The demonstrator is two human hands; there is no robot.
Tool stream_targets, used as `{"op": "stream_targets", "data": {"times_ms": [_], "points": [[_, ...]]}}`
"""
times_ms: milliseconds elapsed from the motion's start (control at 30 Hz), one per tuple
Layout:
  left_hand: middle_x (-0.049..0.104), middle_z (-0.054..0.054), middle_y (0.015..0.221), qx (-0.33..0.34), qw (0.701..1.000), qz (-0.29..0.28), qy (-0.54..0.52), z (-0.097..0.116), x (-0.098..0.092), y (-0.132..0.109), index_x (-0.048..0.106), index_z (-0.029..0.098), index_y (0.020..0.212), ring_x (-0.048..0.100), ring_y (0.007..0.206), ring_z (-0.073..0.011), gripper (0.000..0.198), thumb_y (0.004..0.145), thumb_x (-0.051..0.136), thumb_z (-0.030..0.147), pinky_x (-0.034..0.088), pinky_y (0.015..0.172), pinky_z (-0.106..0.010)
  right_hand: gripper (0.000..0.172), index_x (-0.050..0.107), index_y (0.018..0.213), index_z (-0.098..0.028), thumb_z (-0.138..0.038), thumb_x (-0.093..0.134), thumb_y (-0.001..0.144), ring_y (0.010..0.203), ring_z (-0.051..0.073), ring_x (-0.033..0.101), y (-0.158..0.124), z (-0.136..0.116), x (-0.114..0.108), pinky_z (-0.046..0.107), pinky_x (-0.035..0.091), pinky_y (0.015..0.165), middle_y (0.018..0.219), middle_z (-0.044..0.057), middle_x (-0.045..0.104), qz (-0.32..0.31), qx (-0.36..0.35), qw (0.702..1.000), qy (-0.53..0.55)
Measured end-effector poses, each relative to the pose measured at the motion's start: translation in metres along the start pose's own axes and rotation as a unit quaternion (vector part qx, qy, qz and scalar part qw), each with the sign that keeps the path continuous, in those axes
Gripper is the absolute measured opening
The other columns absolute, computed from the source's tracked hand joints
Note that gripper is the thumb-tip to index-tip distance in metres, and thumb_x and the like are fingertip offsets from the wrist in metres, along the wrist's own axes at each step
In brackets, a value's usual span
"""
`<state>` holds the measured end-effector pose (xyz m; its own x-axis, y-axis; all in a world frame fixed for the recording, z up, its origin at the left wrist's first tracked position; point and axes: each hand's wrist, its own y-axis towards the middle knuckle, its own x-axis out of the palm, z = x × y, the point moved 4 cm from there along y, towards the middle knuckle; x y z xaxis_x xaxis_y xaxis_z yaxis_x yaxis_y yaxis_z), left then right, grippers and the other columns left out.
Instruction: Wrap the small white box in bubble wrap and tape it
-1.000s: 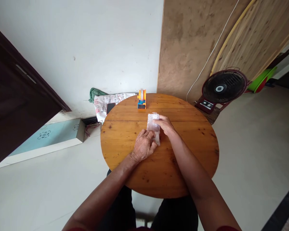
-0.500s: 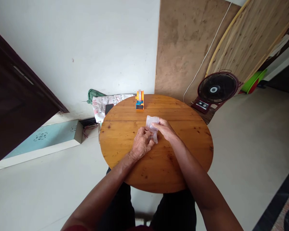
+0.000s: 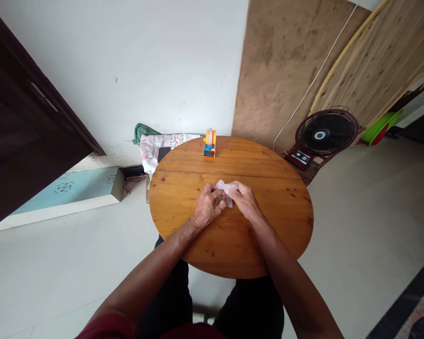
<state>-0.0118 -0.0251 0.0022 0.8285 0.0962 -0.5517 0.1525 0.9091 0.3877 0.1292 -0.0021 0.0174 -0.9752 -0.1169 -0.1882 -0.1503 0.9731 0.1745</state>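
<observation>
At the middle of a round, orange-brown wooden table (image 3: 275,207), a crumpled, translucent whitish piece of soft plastic wrap (image 3: 230,187) sits between the person's two hands. Left hand (image 3: 207,206) is pinched on its left and near part, fingers bent; right hand (image 3: 246,201) grips its right side, thumb on the near face, fingers curled behind. Hands close together, wrap partly folded over, a loose end poking out below the fingers. An orange-and-blue plastic tape dispenser (image 3: 209,143) stands near the far edge of the table, well apart from both hands.

Likely risks: the wrap looks springy, so the fold may pop open if the right thumb lets up; uneven pull between the hands could skew it; the loose end may get left out or caught under the left fingers. If the wrap holds anything, squeezing hard or tipping it could make that slip out.

Hard to make out: whether anything is inside the wrap; most of the wrap's near part, covered by the left fingers; the right fingertips, behind the plastic; whether the wrap touches the wood. Forearms run off the lower frame edge.
</observation>
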Motion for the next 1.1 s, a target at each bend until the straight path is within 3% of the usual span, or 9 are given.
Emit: {"op": "stream_targets", "data": {"times_ms": [200, 333, 400, 500, 600, 733, 933, 1100], "points": [[0.056, -0.007, 0.094, 0.016, 1.000, 0.023, -0.002, -0.003, -0.001, -0.001, 0.069, 0.024, 0.093, 0.057, 0.089, -0.0215, 0.015, 0.080, 0.064, 0.026, 0.051, 0.076, -0.036, 0.026, 0.069, 0.088, -0.019, -0.043, 0.067, 0.078, 0.067, 0.015, 0.062, -0.006, 0.001, -0.002, 0.025, 0.048, 0.060, 0.080, 0.001, 0.071, 0.009, -0.017, 0.999, -0.034], [0.055, -0.006, 0.093, 0.014, 0.998, 0.060, 0.022, -0.005, -0.002, -0.002, 0.061, 0.023, 0.087, 0.058, 0.089, -0.0220, 0.015, 0.074, 0.068, 0.025, 0.053, 0.079, -0.038, 0.023, 0.069, 0.088, -0.020, -0.041, 0.068, 0.077, 0.083, 0.018, 0.068, -0.006, 0.003, -0.005, 0.029, 0.053, 0.072, 0.098, 0.004, 0.074, -0.001, -0.025, 0.999, -0.035], [0.054, -0.006, 0.091, 0.006, 0.996, 0.082, 0.031, -0.005, -0.004, -0.002, 0.056, 0.022, 0.087, 0.058, 0.089, -0.0229, 0.020, 0.073, 0.069, 0.028, 0.053, 0.081, -0.040, 0.020, 0.069, 0.088, -0.021, -0.038, 0.067, 0.079, 0.095, 0.021, 0.069, -0.007, 0.002, -0.006, 0.031, 0.054, 0.080, 0.105, 0.005, 0.074, -0.020, -0.040, 0.998, -0.042], [0.055, -0.009, 0.103, 0.016, 0.994, 0.104, 0.026, -0.004, -0.008, -0.001, 0.053, 0.020, 0.107, 0.057, 0.100, -0.0262, 0.041, 0.071, 0.070, 0.031, 0.052, 0.089, -0.045, 0.015, 0.070, 0.089, -0.023, -0.035, 0.062, 0.084, 0.111, 0.022, 0.066, -0.010, -0.002, -0.006, 0.035, 0.051, 0.093, 0.107, 0.004, 0.074, -0.054, -0.067, 0.993, -0.077], [0.052, -0.011, 0.121, 0.044, 0.996, 0.076, 0.009, -0.003, -0.009, 0.000, 0.049, 0.022, 0.120, 0.054, 0.114, -0.0262, 0.051, 0.073, 0.070, 0.029, 0.048, 0.098, -0.043, 0.017, 0.070, 0.093, -0.024, -0.033, 0.057, 0.089, 0.120, 0.022, 0.061, -0.014, -0.004, -0.006, 0.038, 0.047, 0.102, 0.112, 0.003, 0.074, -0.071, -0.092, 0.987, -0.110], [0.060, -0.011, 0.116, 0.060, 0.998, 0.018, 0.020, -0.006, -0.007, 0.001, 0.053, 0.020, 0.112, 0.057, 0.111, -0.0267, 0.039, 0.075, 0.065, 0.025, 0.046, 0.097, -0.043, 0.021, 0.072, 0.096, -0.023, -0.032, 0.053, 0.091, 0.124, 0.023, 0.059, -0.019, -0.001, -0.009, 0.040, 0.044, 0.107, 0.125, 0.006, 0.068, -0.059, -0.131, 0.978, -0.152], [0.057, -0.014, 0.132, 0.087, 0.996, -0.001, 0.033, -0.007, -0.008, 0.001, 0.059, 0.019, 0.099, 0.044, 0.133, -0.0320, 0.023, 0.078, 0.064, 0.029, 0.040, 0.103, -0.046, 0.028, 0.073, 0.107, -0.023, -0.024, 0.050, 0.091, 0.124, 0.022, 0.060, -0.025, 0.001, -0.015, 0.041, 0.045, 0.108, 0.129, 0.008, 0.066, -0.072, -0.178, 0.956, -0.220], [0.064, -0.013, 0.123, 0.106, 0.993, -0.027, 0.037, -0.005, -0.010, 0.002, 0.062, 0.020, 0.095, 0.044, 0.135, -0.0327, 0.017, 0.080, 0.063, 0.028, 0.038, 0.103, -0.047, 0.035, 0.070, 0.119, -0.023, -0.022, 0.046, 0.093, 0.129, 0.023, 0.056, -0.031, -0.001, -0.016, 0.042, 0.044, 0.109, 0.134, 0.010, 0.063, -0.095, -0.231, 0.920, -0.301]]}}
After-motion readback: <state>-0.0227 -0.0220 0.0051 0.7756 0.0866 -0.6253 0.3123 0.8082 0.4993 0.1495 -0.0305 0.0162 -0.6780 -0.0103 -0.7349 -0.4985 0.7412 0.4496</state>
